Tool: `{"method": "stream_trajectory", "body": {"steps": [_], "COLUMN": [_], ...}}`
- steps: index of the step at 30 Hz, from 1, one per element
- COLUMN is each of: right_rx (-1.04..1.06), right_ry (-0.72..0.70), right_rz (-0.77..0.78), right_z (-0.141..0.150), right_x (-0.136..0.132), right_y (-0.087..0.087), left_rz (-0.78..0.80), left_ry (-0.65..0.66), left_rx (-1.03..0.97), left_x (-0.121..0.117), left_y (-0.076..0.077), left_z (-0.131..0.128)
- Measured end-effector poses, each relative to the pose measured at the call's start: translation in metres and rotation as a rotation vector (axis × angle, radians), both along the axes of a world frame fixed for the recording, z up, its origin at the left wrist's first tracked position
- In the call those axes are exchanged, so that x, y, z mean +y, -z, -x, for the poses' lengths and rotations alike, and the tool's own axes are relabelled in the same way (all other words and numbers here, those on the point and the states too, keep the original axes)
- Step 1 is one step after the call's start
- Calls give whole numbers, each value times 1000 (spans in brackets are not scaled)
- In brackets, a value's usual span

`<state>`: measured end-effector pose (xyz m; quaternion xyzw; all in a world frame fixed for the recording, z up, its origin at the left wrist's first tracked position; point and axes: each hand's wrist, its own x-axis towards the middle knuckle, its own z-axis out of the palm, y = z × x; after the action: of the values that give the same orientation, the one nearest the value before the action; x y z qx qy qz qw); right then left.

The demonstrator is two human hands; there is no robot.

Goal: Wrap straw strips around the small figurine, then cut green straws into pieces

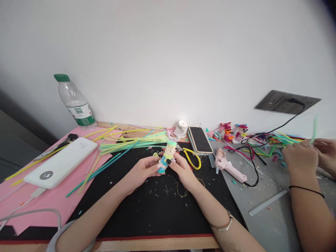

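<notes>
A small pipe-cleaner figure (170, 149) in pale yellow, mint, blue and pink stands upright between my hands, above the black mat (157, 210). My left hand (147, 168) grips its lower left side with thumb and fingers. From the right, my right hand (183, 171) closes on it too, the thumb near a black spot on the figure. Some of the fingers are hidden behind it. Just behind lies a bundle of green and yellow pipe cleaners (133, 141). Yellow-handled scissors (195, 159) rest to the right of my hands.
A pink glue gun (229, 166) lies right, its cord leading toward a wall socket (287, 101). A phone (200, 140), a white cup (181, 128) and finished figures (226, 132) stand behind. Left are a power bank (61, 162) and bottle (77, 101). A co-worker's hands (300, 157) work at right.
</notes>
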<state>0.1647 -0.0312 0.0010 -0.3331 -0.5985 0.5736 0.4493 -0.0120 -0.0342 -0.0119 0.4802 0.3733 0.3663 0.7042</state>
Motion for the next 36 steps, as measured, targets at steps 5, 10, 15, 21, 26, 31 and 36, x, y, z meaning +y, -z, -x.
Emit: {"method": "stream_trajectory", "body": {"steps": [5,10,15,21,26,31,36], "right_rx": [4,-20,-54,-123,-126,-44,37], "right_ry": [-6,6,28,385,349,209,130], "right_rz": [0,-9,-3,-105,-190,-115,14], "right_z": [0,0,-1,-4,3,12,13], "right_x": [0,-1,2,3,-8,-14,-15], "right_y": [0,-2,1,7,2,-2,1], "left_rz": [-18,36,88,21,-147,-290,-326], "left_ry": [22,51,49,-171,-332,-359,-400], "left_rx": [0,-56,-103,-122,-48,105,154], "left_x": [0,-2,-2,1,3,2,2], "left_y": [2,-3,-6,-4,-4,-8,-10], "left_z": [0,0,0,-1,-1,-1,-1]}}
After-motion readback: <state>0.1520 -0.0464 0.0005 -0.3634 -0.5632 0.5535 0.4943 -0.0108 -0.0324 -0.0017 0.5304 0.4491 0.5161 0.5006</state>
